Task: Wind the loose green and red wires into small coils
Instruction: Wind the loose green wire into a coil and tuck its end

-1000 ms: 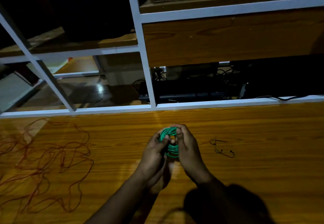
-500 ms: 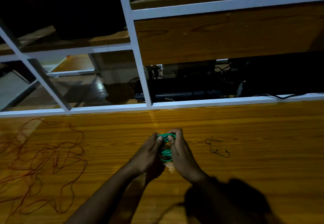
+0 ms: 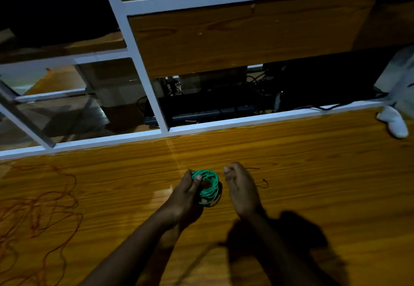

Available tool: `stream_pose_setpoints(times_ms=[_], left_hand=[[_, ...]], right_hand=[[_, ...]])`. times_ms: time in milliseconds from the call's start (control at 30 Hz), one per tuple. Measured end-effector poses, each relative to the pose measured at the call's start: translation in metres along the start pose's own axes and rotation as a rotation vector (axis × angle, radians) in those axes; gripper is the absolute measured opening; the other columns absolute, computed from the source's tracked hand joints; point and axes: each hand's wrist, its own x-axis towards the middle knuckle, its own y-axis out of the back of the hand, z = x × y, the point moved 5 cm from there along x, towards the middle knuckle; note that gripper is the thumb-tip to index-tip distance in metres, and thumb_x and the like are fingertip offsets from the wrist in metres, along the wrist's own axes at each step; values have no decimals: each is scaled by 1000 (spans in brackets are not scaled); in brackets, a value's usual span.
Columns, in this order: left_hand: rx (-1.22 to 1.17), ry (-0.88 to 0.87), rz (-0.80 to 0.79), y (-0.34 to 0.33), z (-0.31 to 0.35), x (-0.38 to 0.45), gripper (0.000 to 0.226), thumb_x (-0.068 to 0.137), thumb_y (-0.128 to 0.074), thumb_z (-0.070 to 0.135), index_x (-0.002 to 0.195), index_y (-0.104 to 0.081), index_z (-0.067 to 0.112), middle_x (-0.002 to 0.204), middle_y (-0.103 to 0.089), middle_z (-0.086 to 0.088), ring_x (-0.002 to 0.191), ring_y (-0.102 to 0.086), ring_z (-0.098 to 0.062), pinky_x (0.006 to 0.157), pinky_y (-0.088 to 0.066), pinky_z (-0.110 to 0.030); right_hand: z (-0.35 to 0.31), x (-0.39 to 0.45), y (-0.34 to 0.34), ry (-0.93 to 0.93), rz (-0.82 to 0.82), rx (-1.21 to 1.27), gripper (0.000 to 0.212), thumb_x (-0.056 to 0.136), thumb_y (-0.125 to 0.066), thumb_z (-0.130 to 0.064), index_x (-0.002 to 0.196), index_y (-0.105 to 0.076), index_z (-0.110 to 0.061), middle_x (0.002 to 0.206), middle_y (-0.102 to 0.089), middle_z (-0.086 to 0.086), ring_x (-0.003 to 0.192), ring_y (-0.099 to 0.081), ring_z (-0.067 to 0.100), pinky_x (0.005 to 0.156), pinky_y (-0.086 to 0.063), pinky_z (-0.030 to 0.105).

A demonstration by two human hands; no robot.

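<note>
Green wire coil (image 3: 207, 186) sits in the left hand (image 3: 187, 192) alone now, just above the worktop (image 3: 313, 173); half a second ago both hands were clamped round it, and the right hand (image 3: 240, 188) has since let go and drawn off just beside it. That release suggests the green winding is about finished, pending a tuck of its loose end. Its turns look tight and fairly round, several strands stacked, a few crossing the middle. Left fingers (image 3: 197, 179) curl over the coil's near edge and pinch it. Right fingers are loosely bunched at the tips; whether they pinch a wire end I cannot tell. Red wire (image 3: 40, 209) lies well apart at the left of the worktop in a loose, sprawling tangle, not yet wound. A thin black wire scrap (image 3: 264, 182) lies just beyond the right hand.
</note>
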Motion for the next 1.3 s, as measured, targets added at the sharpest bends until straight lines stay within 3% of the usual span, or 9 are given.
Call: stream_pose_setpoints(times_ms=[67, 167, 333, 567, 700, 900, 1000, 1133, 1300], left_hand=[[7, 8, 31, -1, -3, 0, 8, 107, -40, 27, 103, -47, 27, 107, -64, 2, 95, -69, -18, 85, -56, -44], [18, 29, 35, 2, -11, 0, 16, 107, -39, 26, 113, -48, 14, 115, -63, -3, 94, -72, -13, 88, -55, -52], [32, 37, 57, 5, -15, 0, 23, 108, -38, 23, 118, -45, 4, 121, -60, -1, 102, -68, -10, 80, -61, -32], [22, 10, 125, 13, -10, 3, 31, 108, -37, 24, 125, -44, -1, 126, -61, -11, 107, -67, -11, 79, -61, -31], [13, 0, 128, 15, -10, 2, 31, 108, -37, 27, 124, -44, 2, 128, -60, -12, 111, -66, -17, 83, -60, -33], [-8, -11, 135, 15, -9, 0, 30, 108, -36, 25, 124, -41, -1, 122, -62, -8, 99, -69, -7, 80, -61, -30], [-11, -22, 160, 16, -6, -3, 30, 108, -36, 24, 125, -41, 1, 124, -61, -12, 99, -69, -9, 76, -60, -29], [-61, -10, 192, 22, -2, -9, 29, 108, -36, 26, 125, -37, 2, 119, -61, -14, 85, -73, -13, 80, -60, -51], [-151, -11, 167, 36, -4, -14, 27, 109, -36, 24, 125, -36, 2, 119, -59, -12, 92, -70, -21, 65, -63, -31]], right_hand=[[19, 3, 24, -101, 184, -219, 17, 99, -52, -35, 108, -59, -22, 114, -56, 0, 109, -52, 20, 83, -48, 32], [41, 2, 51, -242, 343, -431, 23, 93, -63, -20, 116, -64, -20, 128, -52, 5, 123, -44, 24, 100, -46, 36], [61, 6, 50, -324, 215, -651, 31, 95, -60, -18, 126, -63, -18, 132, -56, 9, 127, -45, 27, 103, -43, 36], [51, 3, 52, -267, 265, -585, 30, 87, -63, 2, 111, -71, -15, 111, -67, 8, 109, -60, 27, 81, -54, 36], [33, -2, 57, -230, 342, -507, 21, 93, -60, -2, 108, -70, -13, 112, -63, 11, 94, -63, 29, 67, -46, 28], [-29, -14, 48, 4, 327, -156, 22, 98, -54, -8, 113, -67, -16, 115, -56, 1, 94, -62, 18, 74, -51, 25], [-58, -25, 26, 119, 248, -111, 19, 95, -61, -7, 108, -70, -16, 109, -58, -3, 91, -62, 11, 71, -47, 12], [-82, -38, 1, 159, 190, -94, 16, 95, -63, -11, 107, -72, -16, 105, -59, -6, 91, -61, 7, 66, -44, 5], [-86, -37, 1, 136, 247, -182, 21, 95, -60, -7, 110, -69, -18, 112, -57, -7, 96, -58, 5, 67, -41, 4]])
